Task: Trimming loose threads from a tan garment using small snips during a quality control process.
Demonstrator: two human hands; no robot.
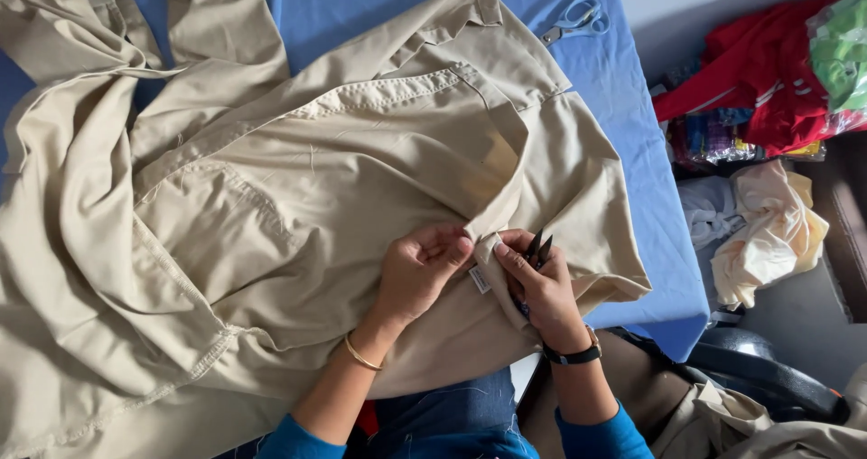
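Khaki garment (298,206) — a large beige piece with stitched seams, a flapped pocket and a collar-like band — lies spread and rumpled over most of a blue table (632,107), its left part bunched in deep folds. A small white label (480,279) hangs off the fold near its lower right edge.

Both hands meet at that fold. The left hand (420,274), with a thin gold bangle at the wrist, has its fingertips pressed together on the cloth edge just beside the label. The right hand (542,287), wearing a dark wristband, is closed around dark thread snips (539,247), whose 2 pointed tips stick up between the fingers, touching or just above the fold; its thumb also seems to pinch the cloth, though I cannot tell for sure.

At the far edge of the table lie scissors (575,18) with pale blue handles, well apart from the hands. Right of the table sits a heap of clothes (768,89) — red, green and patterned — and below it a crumpled cream cloth (768,233). More khaki fabric (741,418) lies at the lower right, beside a dark chair arm. Nothing covers the fold between the hands.
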